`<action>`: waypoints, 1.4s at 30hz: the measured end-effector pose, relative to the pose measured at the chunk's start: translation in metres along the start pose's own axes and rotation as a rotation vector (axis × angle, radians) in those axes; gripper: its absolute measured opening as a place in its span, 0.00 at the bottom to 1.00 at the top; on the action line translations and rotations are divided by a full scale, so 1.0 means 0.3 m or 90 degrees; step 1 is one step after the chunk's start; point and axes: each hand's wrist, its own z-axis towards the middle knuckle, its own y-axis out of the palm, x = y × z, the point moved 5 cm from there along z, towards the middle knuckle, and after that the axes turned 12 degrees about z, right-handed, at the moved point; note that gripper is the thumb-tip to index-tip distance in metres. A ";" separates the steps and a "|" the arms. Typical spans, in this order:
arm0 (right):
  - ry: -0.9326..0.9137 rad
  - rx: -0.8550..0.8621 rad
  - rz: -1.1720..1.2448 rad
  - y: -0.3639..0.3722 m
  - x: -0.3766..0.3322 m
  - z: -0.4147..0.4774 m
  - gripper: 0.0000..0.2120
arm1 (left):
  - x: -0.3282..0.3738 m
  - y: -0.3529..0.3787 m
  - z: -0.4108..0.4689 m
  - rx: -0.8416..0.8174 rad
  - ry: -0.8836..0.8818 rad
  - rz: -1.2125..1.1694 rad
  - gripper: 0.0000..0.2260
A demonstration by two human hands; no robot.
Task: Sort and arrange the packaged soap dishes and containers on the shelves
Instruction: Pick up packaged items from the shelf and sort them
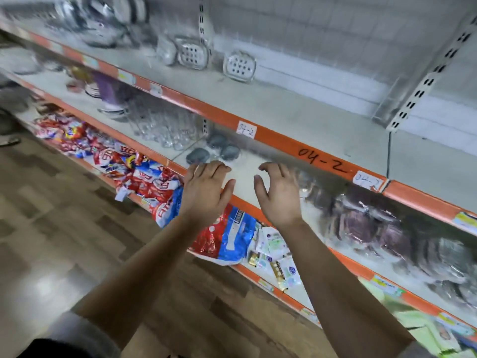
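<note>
Orange shelf edge [241, 202] at centre frame — left hand [206, 191] and right hand [278, 193] over it, fingers [207, 168] loosely curled, gripping nothing — grey soap dishes [198, 155] just beyond.

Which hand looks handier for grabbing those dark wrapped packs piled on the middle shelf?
Probably the right hand: open and empty, it hovers just beside the dark wrapped packs. The left hand, also empty, is farther from them.
</note>
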 end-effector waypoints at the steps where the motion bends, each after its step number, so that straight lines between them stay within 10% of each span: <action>1: -0.002 0.000 0.001 0.045 -0.043 0.035 0.12 | -0.064 -0.015 0.016 0.005 0.002 0.002 0.19; 42: -0.021 0.048 -0.009 1.126 -0.337 1.633 0.18 | -1.554 0.322 1.362 0.054 0.015 0.000 0.15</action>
